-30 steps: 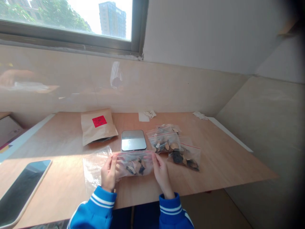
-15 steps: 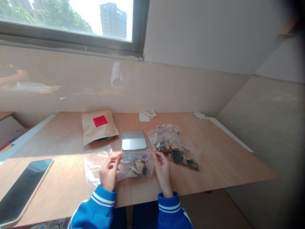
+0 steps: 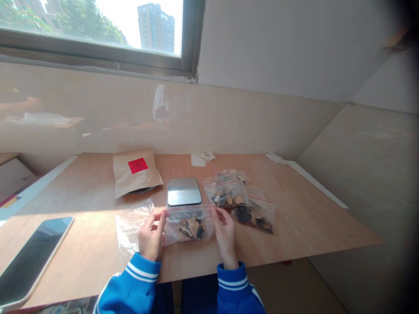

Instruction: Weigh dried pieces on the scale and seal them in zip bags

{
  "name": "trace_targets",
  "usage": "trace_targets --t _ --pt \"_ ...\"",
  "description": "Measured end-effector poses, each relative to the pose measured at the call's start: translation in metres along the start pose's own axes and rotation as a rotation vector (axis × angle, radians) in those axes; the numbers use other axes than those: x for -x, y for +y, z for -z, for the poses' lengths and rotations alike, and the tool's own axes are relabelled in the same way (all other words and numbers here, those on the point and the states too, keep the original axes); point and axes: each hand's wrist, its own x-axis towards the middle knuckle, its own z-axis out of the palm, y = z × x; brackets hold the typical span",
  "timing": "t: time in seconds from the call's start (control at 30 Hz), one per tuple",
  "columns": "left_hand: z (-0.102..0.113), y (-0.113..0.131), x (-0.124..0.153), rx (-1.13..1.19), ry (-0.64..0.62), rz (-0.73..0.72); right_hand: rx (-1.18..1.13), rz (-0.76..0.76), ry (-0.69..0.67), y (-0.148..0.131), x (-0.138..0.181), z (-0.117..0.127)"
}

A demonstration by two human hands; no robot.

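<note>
My left hand (image 3: 150,238) and my right hand (image 3: 225,232) pinch the two ends of the red-striped zip edge of a clear zip bag (image 3: 189,226). The bag holds dark and tan chunks, perhaps dried slices, and hangs just above the wooden table (image 3: 81,192) or rests lightly on it. A flat black-and-silver scale or similar pad (image 3: 184,192) lies just beyond the bag. Two filled zip bags (image 3: 225,192) (image 3: 253,216) lie beyond my right hand. A loose clear plastic bag (image 3: 131,231) lies beneath my left hand.
A kraft paper bag (image 3: 137,172) with a red label lies at the far left of the pad. Paper scraps (image 3: 201,159) sit by the wall. A phone or tablet (image 3: 32,257) lies at the table's near left. The table's near edge runs below my hands.
The held bag has flattened and its zip edge is pulled straighter between my fingers. Both hands have shifted slightly right, and the view has steadied a little.
</note>
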Motion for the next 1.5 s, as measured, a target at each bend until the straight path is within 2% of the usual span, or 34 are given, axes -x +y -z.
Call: trace_targets --t 0.27,0.43,0.63,1.07,1.3,1.5 --pt "0.001 -0.009 0.0 -0.026 0.003 -0.009 -0.092 -0.048 -0.01 0.001 -0.002 -0.002" --pt "0.001 -0.003 0.0 0.053 -0.034 -0.034 -0.269 -0.109 -0.115 -0.002 -0.001 0.0" --pt "-0.001 0.004 0.0 0.057 -0.066 -0.065 -0.289 -0.097 -0.224 -0.001 0.0 0.001" --pt "0.0 0.006 -0.001 0.081 -0.018 -0.038 -0.242 -0.091 -0.118 0.001 -0.002 0.0" --pt "-0.003 0.008 -0.001 0.208 -0.162 -0.018 -0.373 -0.143 -0.327 -0.01 0.006 -0.004" --pt "-0.004 0.01 -0.002 0.165 -0.142 -0.008 -0.366 -0.163 -0.401 -0.016 0.009 -0.008"
